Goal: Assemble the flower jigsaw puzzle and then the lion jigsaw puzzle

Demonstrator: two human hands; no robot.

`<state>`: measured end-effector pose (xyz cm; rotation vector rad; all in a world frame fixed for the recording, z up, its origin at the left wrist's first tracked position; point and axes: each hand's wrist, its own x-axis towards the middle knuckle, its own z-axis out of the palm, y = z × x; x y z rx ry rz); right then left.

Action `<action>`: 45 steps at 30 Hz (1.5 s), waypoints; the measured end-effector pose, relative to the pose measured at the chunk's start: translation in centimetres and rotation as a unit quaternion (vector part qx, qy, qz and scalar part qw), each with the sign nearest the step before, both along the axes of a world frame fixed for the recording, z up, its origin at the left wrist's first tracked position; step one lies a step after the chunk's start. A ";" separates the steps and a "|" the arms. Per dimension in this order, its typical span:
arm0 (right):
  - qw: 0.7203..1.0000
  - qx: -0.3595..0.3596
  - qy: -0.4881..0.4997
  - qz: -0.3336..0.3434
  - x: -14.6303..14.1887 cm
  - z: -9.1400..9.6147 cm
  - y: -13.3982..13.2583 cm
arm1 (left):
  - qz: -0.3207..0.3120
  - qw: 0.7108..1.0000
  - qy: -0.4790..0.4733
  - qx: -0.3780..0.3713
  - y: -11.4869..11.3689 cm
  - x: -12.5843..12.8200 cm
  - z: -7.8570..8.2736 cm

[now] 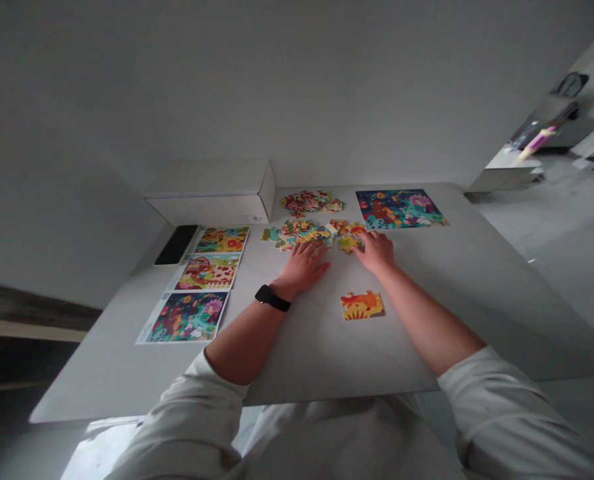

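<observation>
Plain grey wall (327, 87) was met by the rear edge of a pale bench (301, 360). Beyond the right end, a floor (567, 220) and a light cabinet (507, 160) were visible; a pink and cream object (537, 143) above the cabinet was blurred.

One white box (207, 208) was positioned at the rear left of the bench, against the wall. Its top was closed, and its contents were concealed. Just in front of it, a black flat device (177, 245) was laid beside three printed pictures (207, 272), arranged in a column. A dark floral print (401, 208) was placed flat at the rear right.

Loose puzzle pieces were grouped in two heaps between the box and the print: a rear heap (307, 201) and a front heap (301, 230). A small orange-and-yellow puzzle section (361, 305) was set apart, nearer the front edge.

The left hand (304, 268), with a black watch (271, 297) worn at the wrist, was laid at the near side of the front heap, fingers extended, thumb spread. The right hand (378, 252) was placed at the heap's right end, beside a yellow-green piece (347, 243); whether its fingers were pinching a piece could not be determined.
</observation>
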<state>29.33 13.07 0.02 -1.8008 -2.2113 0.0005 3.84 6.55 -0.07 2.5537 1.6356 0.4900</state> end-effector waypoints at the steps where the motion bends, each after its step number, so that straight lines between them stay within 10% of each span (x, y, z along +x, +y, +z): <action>1: 1.000 0.004 -0.001 -0.005 0.1 -0.1 0.1 | -0.017 1.000 -0.007 -0.001 0.0 0.0 0.0; 13: 0.991 0.015 0.052 0.119 -0.3 -0.6 -0.1 | -0.080 0.996 -0.033 -0.008 0.2 -0.3 -0.6; 19: 0.996 0.016 0.044 0.077 0.0 -0.2 0.0 | -0.103 0.995 -0.018 -0.004 0.0 0.0 -0.3; 45: 0.996 -0.009 0.050 0.072 0.2 0.0 0.1 | 0.062 0.998 -0.006 0.033 0.0 -0.2 0.2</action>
